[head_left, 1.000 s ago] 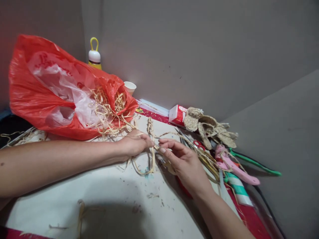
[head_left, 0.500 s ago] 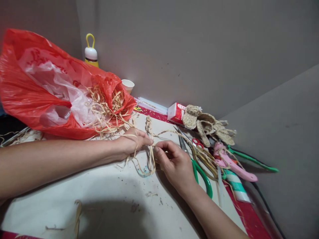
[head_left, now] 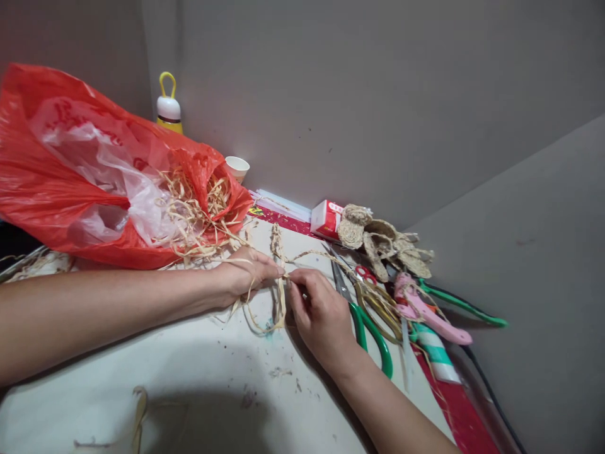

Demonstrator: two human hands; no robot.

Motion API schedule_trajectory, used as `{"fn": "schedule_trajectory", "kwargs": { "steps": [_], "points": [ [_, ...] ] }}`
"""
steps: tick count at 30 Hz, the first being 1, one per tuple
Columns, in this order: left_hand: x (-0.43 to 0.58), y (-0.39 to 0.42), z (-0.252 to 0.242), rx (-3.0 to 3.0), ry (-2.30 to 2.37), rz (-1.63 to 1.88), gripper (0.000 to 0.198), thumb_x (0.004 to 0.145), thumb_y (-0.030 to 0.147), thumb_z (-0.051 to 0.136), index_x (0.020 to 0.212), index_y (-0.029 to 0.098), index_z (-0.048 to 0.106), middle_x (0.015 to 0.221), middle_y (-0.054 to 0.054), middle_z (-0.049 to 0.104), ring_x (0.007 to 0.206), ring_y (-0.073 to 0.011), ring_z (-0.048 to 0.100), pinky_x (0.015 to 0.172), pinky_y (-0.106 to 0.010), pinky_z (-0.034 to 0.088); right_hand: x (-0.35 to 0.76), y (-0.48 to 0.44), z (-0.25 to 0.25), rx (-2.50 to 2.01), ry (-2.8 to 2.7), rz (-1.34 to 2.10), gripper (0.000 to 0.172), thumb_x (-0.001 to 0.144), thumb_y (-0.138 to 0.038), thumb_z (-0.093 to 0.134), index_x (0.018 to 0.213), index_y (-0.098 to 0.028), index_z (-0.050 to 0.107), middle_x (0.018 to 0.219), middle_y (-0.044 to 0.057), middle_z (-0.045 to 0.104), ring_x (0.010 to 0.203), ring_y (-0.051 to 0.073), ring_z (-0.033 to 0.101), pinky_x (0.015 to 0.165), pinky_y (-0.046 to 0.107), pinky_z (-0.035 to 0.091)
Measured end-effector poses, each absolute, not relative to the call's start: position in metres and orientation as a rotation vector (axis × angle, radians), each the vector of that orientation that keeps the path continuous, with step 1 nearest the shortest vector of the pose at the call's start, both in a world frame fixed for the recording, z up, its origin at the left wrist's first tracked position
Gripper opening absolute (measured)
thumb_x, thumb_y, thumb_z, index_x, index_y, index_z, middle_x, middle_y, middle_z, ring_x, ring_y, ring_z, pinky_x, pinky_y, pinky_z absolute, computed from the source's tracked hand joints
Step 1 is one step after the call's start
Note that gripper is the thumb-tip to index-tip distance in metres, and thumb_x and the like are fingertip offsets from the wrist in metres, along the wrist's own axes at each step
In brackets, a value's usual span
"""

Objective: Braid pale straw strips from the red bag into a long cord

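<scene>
A short braid of pale straw-like strands (head_left: pixel 276 238) stands out above my hands, its loose ends hanging in a loop below. My left hand (head_left: pixel 250 272) pinches these strands from the left, thumb and fingertips together. From the right, my right hand (head_left: pixel 321 315) is closed, its thumb and index finger pinching the strands close to my left fingertips. One thin strand drapes over my left hand. A thin twisted cord (head_left: pixel 312 253) runs from near the braid toward the tools. Green-handled scissors (head_left: pixel 373 334) lie just right of my right hand.
A red plastic bag (head_left: pixel 94 189) spilling dry strands (head_left: pixel 189 214) lies at left, before a yellow bottle (head_left: pixel 169 113) and paper cup (head_left: pixel 237 167). At right are woven straw pieces (head_left: pixel 378 236), a red-white box (head_left: pixel 326 217), a pink glue gun (head_left: pixel 432 315) and gold-handled scissors (head_left: pixel 378 309).
The view has shifted slightly. My right hand's fingers have closed in nearer to my left fingertips, and the loose strands below have shifted a little.
</scene>
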State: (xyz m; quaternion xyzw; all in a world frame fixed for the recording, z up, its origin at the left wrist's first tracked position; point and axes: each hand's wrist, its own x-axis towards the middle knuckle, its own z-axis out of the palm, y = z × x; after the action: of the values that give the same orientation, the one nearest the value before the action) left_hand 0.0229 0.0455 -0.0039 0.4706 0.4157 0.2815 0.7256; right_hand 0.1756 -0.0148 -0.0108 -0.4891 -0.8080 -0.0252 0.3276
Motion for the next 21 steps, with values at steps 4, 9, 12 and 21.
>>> {"fn": "schedule_trajectory", "kwargs": {
  "steps": [4, 9, 12, 21],
  "points": [
    [0.0236, 0.0448, -0.0052, 1.068, 0.929, 0.631, 0.016, 0.076, 0.022, 0.059, 0.061, 0.015, 0.059, 0.034, 0.008, 0.033, 0.029, -0.0043, 0.022, 0.030, -0.021, 0.016, 0.1736, -0.0143, -0.0110, -1.280, -2.114, -0.108, 0.010, 0.089, -0.011, 0.045, 0.085, -0.020, 0.049, 0.079, 0.005, 0.060, 0.077, 0.018, 0.057, 0.069, 0.029, 0.045],
    [0.0244, 0.0413, -0.0011, 1.105, 0.975, 0.635, 0.020, 0.075, 0.022, 0.059, 0.057, 0.015, 0.054, 0.034, 0.009, 0.033, 0.030, -0.0037, 0.023, 0.033, -0.021, 0.014, 0.1734, -0.0149, -0.0127, -1.353, -2.042, -0.050, 0.007, 0.089, -0.015, 0.046, 0.086, -0.019, 0.051, 0.077, 0.003, 0.059, 0.070, 0.016, 0.057, 0.064, 0.027, 0.044],
    [0.0250, 0.0388, 0.0027, 1.147, 1.010, 0.643, 0.018, 0.074, 0.022, 0.060, 0.058, 0.014, 0.056, 0.034, 0.010, 0.034, 0.031, -0.0028, 0.024, 0.035, -0.020, 0.015, 0.1761, -0.0133, -0.0131, -1.436, -1.982, 0.037, 0.009, 0.088, -0.020, 0.050, 0.095, -0.018, 0.054, 0.078, 0.003, 0.061, 0.067, 0.015, 0.058, 0.062, 0.025, 0.044],
    [0.0235, 0.0447, 0.0010, 1.191, 0.966, 0.579, 0.015, 0.073, 0.024, 0.060, 0.062, 0.014, 0.058, 0.034, 0.008, 0.033, 0.032, -0.0044, 0.023, 0.035, -0.022, 0.013, 0.1797, -0.0110, -0.0081, -1.537, -2.133, 0.001, 0.021, 0.089, -0.024, 0.043, 0.071, -0.020, 0.053, 0.061, 0.001, 0.057, 0.055, 0.015, 0.052, 0.054, 0.025, 0.036]
  ]
}}
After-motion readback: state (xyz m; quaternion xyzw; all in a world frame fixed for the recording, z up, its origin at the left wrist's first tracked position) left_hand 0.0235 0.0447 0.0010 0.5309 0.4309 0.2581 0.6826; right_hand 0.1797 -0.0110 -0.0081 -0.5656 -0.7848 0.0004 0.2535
